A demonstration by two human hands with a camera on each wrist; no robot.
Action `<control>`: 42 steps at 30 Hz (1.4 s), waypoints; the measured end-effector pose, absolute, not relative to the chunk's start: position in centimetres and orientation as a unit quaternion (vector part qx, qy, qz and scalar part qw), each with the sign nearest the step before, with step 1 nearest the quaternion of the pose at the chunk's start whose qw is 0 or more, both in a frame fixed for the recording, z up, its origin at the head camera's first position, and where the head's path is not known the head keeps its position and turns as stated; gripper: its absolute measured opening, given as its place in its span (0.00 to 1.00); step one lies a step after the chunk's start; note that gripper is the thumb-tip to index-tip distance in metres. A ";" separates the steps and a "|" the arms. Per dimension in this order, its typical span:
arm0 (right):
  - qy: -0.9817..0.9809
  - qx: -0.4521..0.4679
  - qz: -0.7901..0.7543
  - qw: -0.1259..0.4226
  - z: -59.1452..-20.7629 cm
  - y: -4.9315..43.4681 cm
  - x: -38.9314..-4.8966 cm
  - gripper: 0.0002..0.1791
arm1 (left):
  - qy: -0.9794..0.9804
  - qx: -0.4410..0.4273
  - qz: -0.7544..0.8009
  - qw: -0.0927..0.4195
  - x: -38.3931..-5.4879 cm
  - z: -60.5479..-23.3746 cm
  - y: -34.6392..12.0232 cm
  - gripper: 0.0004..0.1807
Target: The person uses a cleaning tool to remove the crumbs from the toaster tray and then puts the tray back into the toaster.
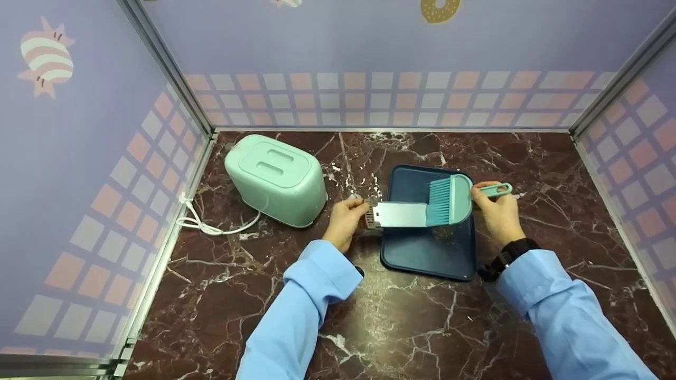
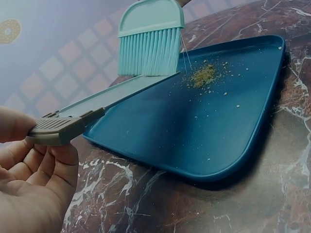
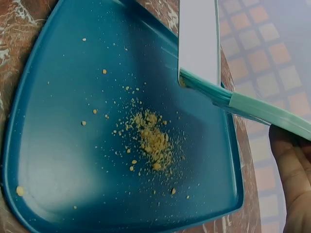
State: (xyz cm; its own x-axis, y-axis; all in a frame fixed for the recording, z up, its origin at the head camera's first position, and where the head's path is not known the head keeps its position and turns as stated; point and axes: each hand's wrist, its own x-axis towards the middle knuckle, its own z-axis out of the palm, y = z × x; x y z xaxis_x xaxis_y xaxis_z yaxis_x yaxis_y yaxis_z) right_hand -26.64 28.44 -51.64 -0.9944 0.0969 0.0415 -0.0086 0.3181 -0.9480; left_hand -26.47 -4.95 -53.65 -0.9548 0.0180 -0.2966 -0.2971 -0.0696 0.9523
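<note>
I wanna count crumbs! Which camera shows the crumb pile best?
The right wrist view: the crumb pile looks biggest, unblocked, many bits distinct. The left wrist view shows it smaller, at a slant; the head view shows only a faint patch below the brush.

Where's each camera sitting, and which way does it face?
Head: head-worn, facing forward and down at toaster and blue tray; left hand, right hand, sleeves show.
Left wrist: on that wrist, facing metal plate and brush; left hand shows.
Right wrist: likewise, facing crumbs; right hand shows.
Both wrist views share blue tray.
</note>
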 end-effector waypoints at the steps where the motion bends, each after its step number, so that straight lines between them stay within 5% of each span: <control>1: -0.807 -0.031 0.588 0.045 -51.7 28.6 -26.7 0.22 | 0.673 -0.105 0.724 0.109 -26.5 -53.6 -5.0 0.25; 9: -0.738 -0.079 0.668 0.047 -50.9 28.8 -26.2 0.15 | 0.673 -0.110 0.724 0.103 -26.3 -53.6 -5.1 0.24; 19: -0.772 -0.086 0.627 0.060 -48.7 28.1 -25.1 0.17 | 0.676 -0.115 0.721 0.098 -26.3 -53.5 -4.9 0.23; 28: -0.664 -0.076 0.740 0.084 -48.8 27.1 -26.0 0.19 | 0.668 -0.115 0.729 0.097 -26.3 -53.7 -4.7 0.21; 42: -0.587 0.036 0.809 0.007 -48.3 22.4 -25.9 0.20 | 0.660 -0.109 0.738 0.095 -26.3 -53.5 -3.9 0.21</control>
